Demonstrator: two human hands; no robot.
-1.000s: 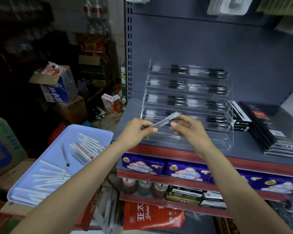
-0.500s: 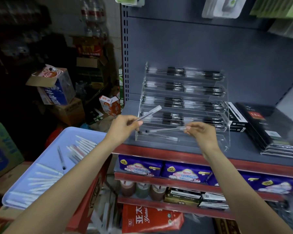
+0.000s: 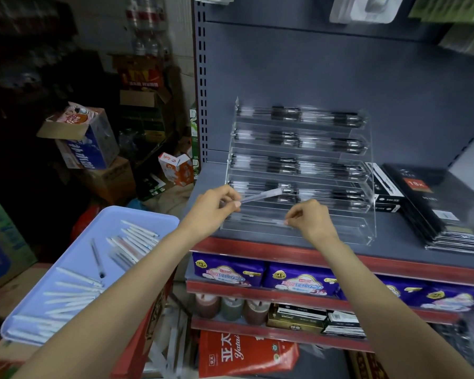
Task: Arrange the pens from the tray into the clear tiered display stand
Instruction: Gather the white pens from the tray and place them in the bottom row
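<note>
1. On the grey shelf ahead, the clear tiered display stand (image 3: 301, 170) sits with its four upper tiers filled with dark pens, while the nearest, lowest tier looks almost empty. The likeliest slip from here: the pen (image 3: 278, 221) in the right hand (image 3: 309, 218) goes in crooked and catches on the low front lip, then rolls off the shelf edge, since that tier lies right at the near side.
2. A second risk is the spare pen (image 3: 260, 196) held out by the left hand (image 3: 212, 210); its far tip hovers close to the filled fourth tier and could nudge those pens out of line.
3. Right hand: fingers pinched narrow on the end of a clear pen, lowered to the bottom tier. Whether the pen already rests on the tier is hard to tell through the acrylic and blur.
4. Left hand: closed to a narrow pinch on its own pen, angled up and rightward.
5. At near left, the blue tray (image 3: 148, 218) holds many loose pens, so much of the work remains.
</note>
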